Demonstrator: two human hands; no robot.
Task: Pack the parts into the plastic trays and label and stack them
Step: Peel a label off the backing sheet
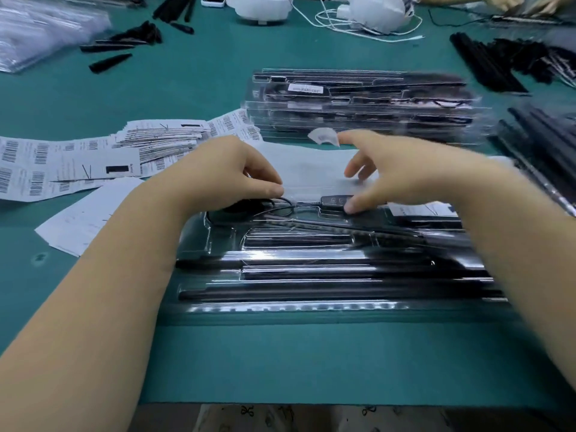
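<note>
A clear plastic tray (280,310) lies on the green table in front of me, filled with long black strips (311,294), a black cable and a small black controller (338,201). My left hand (224,173) has curled fingers at the tray's far left edge, pinching a pale backing sheet (308,166) above the cable. My right hand (396,169) hovers over the controller, thumb down on it, and a small white label (324,137) sticks to its raised forefinger. Behind them stands a stack of filled trays (358,104) with a white label on top.
Barcode label sheets (62,163) spread at the left, with white paper (84,219) below them. Loose black strips (536,145) lie at the right and far right back. Empty clear trays (40,29) sit at the back left. White devices with cables (367,14) stand at the back.
</note>
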